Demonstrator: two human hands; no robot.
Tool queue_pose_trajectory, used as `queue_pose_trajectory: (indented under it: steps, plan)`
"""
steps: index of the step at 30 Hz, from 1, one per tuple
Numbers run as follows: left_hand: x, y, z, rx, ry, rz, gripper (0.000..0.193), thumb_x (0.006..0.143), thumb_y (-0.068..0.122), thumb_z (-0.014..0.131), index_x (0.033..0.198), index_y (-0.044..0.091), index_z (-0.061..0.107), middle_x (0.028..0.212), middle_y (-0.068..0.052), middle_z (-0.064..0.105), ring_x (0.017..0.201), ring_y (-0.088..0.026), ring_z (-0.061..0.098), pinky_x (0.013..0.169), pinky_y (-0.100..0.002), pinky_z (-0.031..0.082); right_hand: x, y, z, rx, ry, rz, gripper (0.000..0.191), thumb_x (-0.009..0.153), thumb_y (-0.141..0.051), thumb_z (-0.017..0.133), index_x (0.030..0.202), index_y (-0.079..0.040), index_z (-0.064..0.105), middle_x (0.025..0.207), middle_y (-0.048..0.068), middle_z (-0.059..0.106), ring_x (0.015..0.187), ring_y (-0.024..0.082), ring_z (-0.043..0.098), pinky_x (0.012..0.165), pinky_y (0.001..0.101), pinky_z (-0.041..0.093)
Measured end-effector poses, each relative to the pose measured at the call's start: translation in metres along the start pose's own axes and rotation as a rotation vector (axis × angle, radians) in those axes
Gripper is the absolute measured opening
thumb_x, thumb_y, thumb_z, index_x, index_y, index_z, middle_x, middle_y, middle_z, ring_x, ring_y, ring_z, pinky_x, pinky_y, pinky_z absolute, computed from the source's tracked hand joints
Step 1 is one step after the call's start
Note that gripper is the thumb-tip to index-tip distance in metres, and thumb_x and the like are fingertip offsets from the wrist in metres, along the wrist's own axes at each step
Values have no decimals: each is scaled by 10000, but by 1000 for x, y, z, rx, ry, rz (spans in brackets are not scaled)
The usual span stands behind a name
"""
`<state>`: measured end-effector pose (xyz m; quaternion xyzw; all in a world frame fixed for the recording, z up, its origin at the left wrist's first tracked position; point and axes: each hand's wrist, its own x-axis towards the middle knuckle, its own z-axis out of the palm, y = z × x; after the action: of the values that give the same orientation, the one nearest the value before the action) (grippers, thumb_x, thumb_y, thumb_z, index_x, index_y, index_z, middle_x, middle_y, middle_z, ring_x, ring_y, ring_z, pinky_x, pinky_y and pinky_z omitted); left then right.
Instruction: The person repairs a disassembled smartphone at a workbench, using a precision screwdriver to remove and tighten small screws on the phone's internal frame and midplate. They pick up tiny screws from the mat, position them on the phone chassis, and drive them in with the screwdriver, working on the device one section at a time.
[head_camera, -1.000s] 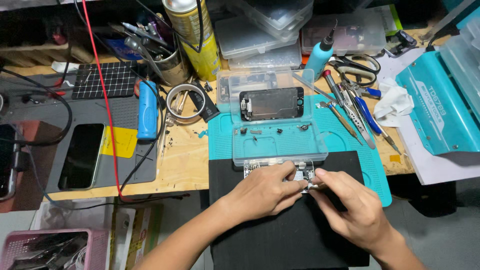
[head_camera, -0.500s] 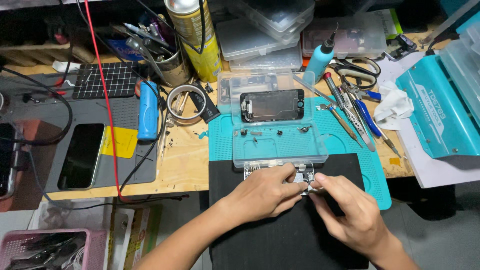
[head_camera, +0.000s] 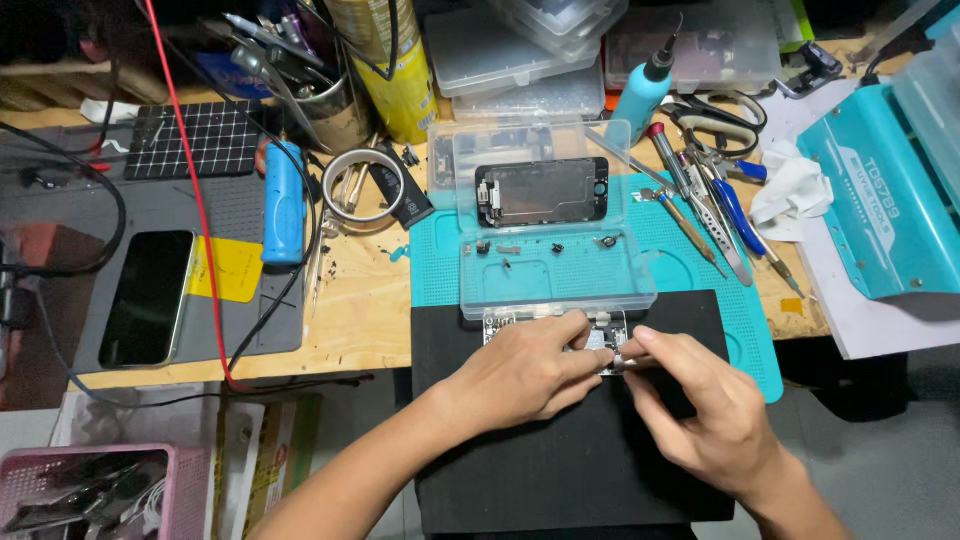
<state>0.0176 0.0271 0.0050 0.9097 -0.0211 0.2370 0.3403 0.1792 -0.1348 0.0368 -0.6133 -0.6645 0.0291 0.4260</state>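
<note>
On the black mat (head_camera: 560, 470) nearest you, both of your hands meet over an opened phone (head_camera: 600, 333) that lies at the mat's far edge, just under the clear plastic tray. Your left hand (head_camera: 525, 372) lies flat over the phone's left half, fingers (head_camera: 575, 330) curled down and pressing on it. Your right hand (head_camera: 705, 410) comes in from the right — thumb and forefinger pinched together on a thin tool whose tip touches the phone; the tool itself is too small to make out. Just beyond, the clear plastic tray (head_camera: 560, 270) sits on the teal mat (head_camera: 740, 330), a few tiny screws and parts scattered in its compartments, and a black phone screen (head_camera: 542, 191) rests across its far half. To the right of the tray lie screwdrivers and tweezers (head_camera: 710, 210) in a loose fan, then a crumpled white cloth (head_camera: 795, 190) and a teal case (head_camera: 880, 200). To the left — well apart from your hands — a second phone (head_camera: 148, 298) lies face up on a grey mat (head_camera: 250, 330), beside a blue cylinder (head_camera: 284, 200) and a roll of tape (head_camera: 352, 190). Farthest back stand a yellow spray can (head_camera: 395, 60), a tin of tools (head_camera: 320, 100), stacked clear boxes (head_camera: 520, 45) and a blue bottle (head_camera: 645, 85).
</note>
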Motion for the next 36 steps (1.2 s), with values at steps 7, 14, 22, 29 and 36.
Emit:
queue_pose_trajectory:
  steps: [7, 14, 22, 29, 36]
  plan:
    - [0, -1, -1, 3, -4, 12, 251, 923, 158, 733, 1151, 62, 689, 929, -131, 560, 826, -318, 628, 686, -436, 513, -1, 3, 0, -26, 11, -17, 681, 789, 26, 814, 1385, -17, 489, 1045, 142, 730, 907, 254, 760, 792, 329, 606]
    - [0, -2, 0, -7, 9, 9, 235, 934, 161, 731, 1143, 64, 683, 932, -128, 552, 839, -317, 624, 697, -442, 507, 0, 3, 0, -58, 7, -42, 716, 777, 16, 831, 1394, -26, 472, 1065, 147, 729, 923, 254, 751, 795, 334, 602]
    - [-1, -2, 0, 4, 3, 14, 244, 923, 156, 735, 1141, 60, 681, 937, -130, 552, 839, -319, 622, 698, -445, 505, -2, 6, 1, 18, -25, -36, 731, 785, 42, 803, 1418, -34, 446, 1089, 156, 731, 942, 241, 766, 820, 321, 616]
    - [-2, -2, 0, -15, -10, -12, 239, 943, 153, 735, 1160, 65, 686, 933, -121, 557, 833, -306, 626, 701, -434, 512, -6, 8, 3, 8, -7, -13, 730, 791, 37, 814, 1417, -17, 442, 1093, 154, 741, 953, 225, 774, 825, 315, 624]
    - [-1, -2, 0, -20, -16, -11, 270, 917, 149, 741, 1170, 67, 691, 959, -122, 573, 850, -311, 634, 711, -436, 519, -11, 8, 4, 12, 52, 22, 685, 814, 85, 784, 1403, 2, 445, 1044, 178, 752, 958, 229, 782, 818, 317, 636]
